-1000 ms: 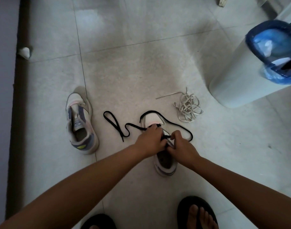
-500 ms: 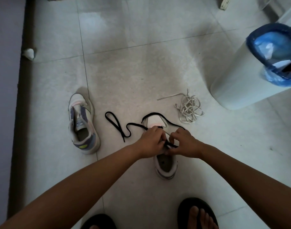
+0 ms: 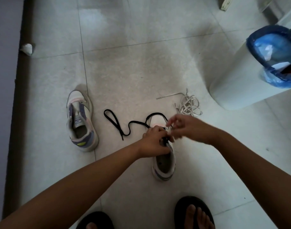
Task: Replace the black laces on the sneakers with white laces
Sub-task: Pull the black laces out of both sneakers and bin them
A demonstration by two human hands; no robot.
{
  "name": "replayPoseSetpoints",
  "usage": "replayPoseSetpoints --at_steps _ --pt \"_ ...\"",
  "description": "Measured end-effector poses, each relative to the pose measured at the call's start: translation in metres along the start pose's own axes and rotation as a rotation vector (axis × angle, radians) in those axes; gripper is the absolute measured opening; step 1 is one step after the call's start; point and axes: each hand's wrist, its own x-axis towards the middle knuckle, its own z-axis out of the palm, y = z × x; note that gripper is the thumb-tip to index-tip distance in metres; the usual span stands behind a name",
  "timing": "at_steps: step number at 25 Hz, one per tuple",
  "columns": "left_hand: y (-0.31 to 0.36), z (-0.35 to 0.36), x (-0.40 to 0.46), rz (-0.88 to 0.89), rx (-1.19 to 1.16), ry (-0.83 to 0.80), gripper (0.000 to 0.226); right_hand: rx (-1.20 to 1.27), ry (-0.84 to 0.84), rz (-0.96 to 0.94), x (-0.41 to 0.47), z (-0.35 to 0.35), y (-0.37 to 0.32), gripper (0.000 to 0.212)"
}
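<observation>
Two pale, low-cut sneakers with purple and pink panels sit on the grey tiled floor (image 3: pixel 141 71), well apart. The left-hand sneaker (image 3: pixel 81 123) has bare eyelets and its tongue pulled forward, so its lace seems to be out already. The other sneaker (image 3: pixel 163 162) lies under both hands, toe pointing away from the person.

A flat black shoelace (image 3: pixel 118 124) trails from that shoe across the floor to the left in a long loop, and another stretch of it arcs around the toe. Part of it is threaded through the eyelets between the hands, so the step in hand looks like unlacing the second shoe.

The left hand (image 3: pixel 154 141) is curled, fingers bent down over the lacing area, and appears to pinch or pin the black lace there; the exact grip is hidden. The right hand (image 3: pixel 184 128) is blurred, raised just over the forefoot, with thumb and fingers drawn together as though pulling a strand; whether it has hold of the lace I cannot tell.

A tangled heap of white flat laces (image 3: pixel 188 105) waits on the floor just beyond the right hand, near a white bin with a blue liner (image 3: pixel 240 83).

Next, I judge, the remaining crossings need drawing out of the eyelets one by one while the shoe is held steady, before one white lace is teased free of the tangle.
</observation>
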Motion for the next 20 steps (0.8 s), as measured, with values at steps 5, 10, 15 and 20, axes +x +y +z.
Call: replayPoseSetpoints --at_steps 5,10,15,20 --pt "0.002 -0.037 -0.040 -0.079 -0.970 0.254 0.029 0.147 0.572 -0.121 0.018 -0.018 -0.014 0.004" --pt "-0.069 -0.025 -0.102 -0.610 -1.170 0.271 0.020 -0.335 0.143 0.190 0.023 0.029 0.050 0.019" --pt "-0.091 0.019 -0.098 -0.818 -0.393 0.276 0.044 -0.377 0.131 0.195 0.031 0.041 0.049 0.035" --pt "-0.024 0.062 -0.062 -0.396 0.081 0.170 0.035 -0.402 0.086 0.193 0.030 0.046 0.045 0.035"
